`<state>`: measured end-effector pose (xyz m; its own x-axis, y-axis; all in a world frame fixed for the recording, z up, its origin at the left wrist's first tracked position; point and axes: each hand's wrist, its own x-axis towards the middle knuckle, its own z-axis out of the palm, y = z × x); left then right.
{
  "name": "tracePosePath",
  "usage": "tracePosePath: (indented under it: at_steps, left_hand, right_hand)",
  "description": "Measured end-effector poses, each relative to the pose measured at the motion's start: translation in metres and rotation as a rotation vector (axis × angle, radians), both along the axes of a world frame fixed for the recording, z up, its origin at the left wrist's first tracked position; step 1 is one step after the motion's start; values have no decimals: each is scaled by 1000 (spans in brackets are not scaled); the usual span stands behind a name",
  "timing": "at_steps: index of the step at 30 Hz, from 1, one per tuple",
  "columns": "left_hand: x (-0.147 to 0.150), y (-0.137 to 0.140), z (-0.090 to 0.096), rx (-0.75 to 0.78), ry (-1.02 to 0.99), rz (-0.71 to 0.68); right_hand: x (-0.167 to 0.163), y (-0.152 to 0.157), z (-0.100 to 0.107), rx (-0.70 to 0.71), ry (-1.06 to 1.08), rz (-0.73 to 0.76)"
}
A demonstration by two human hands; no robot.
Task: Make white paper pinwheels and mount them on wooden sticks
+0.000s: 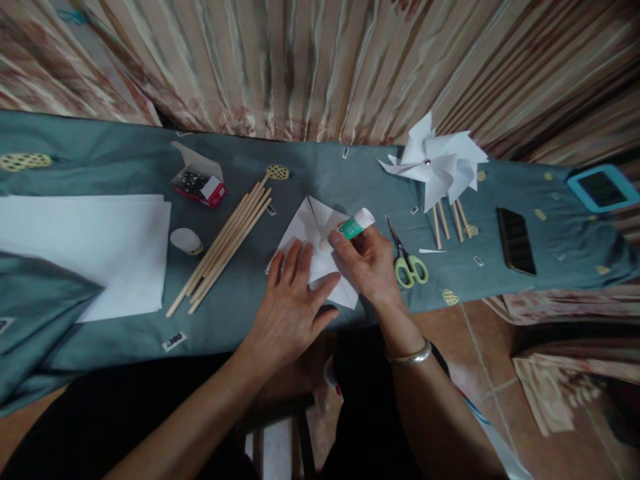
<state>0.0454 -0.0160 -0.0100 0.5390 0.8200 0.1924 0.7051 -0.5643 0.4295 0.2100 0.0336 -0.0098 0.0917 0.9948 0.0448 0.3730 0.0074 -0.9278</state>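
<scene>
A creased white paper square [295,230], with slits running in from its corners, lies on the cloth in front of me. My left hand [295,293] rests flat on its near left part, fingers spread. In my right hand [370,260] is a green and white glue stick [355,224], held tilted with its tip at the middle of the paper. Whether the tip touches the paper is hard to see. Right of that hand lie scissors [407,263] with light green handles, their blades a little apart.
White pinwheels [440,160] on wooden sticks lie back right, near a black phone [516,240] and a blue-framed device [603,188]. Leftward are several wooden sticks [225,250], an open box of pins [197,183], a white cap [185,240] and white paper sheets [125,253]. Curtains hang behind.
</scene>
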Motion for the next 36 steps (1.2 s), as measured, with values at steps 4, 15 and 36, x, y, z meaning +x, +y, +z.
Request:
tracePosePath:
  at_steps: [4,15,36]
  left_hand:
    - [1,0,-1,2,-3,-1]
    - [1,0,-3,5,16,-2]
    - [0,0,-4,0,13,-6]
  right_hand:
    - [-2,-2,3,7,2,-25]
    - [3,-8,6,-35,-72,29]
    - [9,-8,6,15,-58,-58]
